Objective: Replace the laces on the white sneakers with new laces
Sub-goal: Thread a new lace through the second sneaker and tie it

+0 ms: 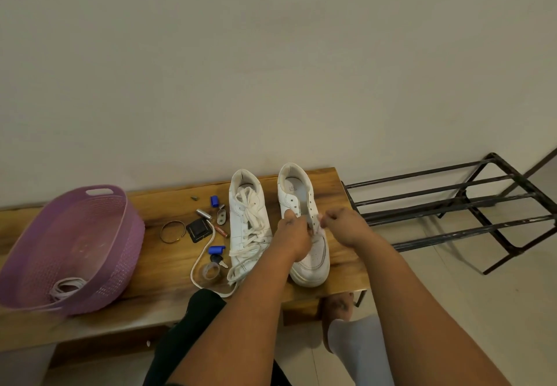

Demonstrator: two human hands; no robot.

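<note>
Sneakers, white, stand side by side on a wooden desk [168,268], heels toward the wall. The left sneaker [245,222] carries loose, untied laces that spill over its toe. The right sneaker [304,235] shows bare upper eyelets, so it seems partly threaded or partly stripped; which one cannot be told. The left hand [294,235] curls over the shoe's middle, gripping it. The right hand [342,225] pinches something small and white at the eyelet row, probably a lace end, too blurred to confirm. One loose lace [199,257] lies among keys and small clutter. More laces [64,287] sit coiled in a purple basket [120,235]. Old and new laces cannot be told apart. Most of the job appears unfinished. The hands hide the lower eyelets.
</note>
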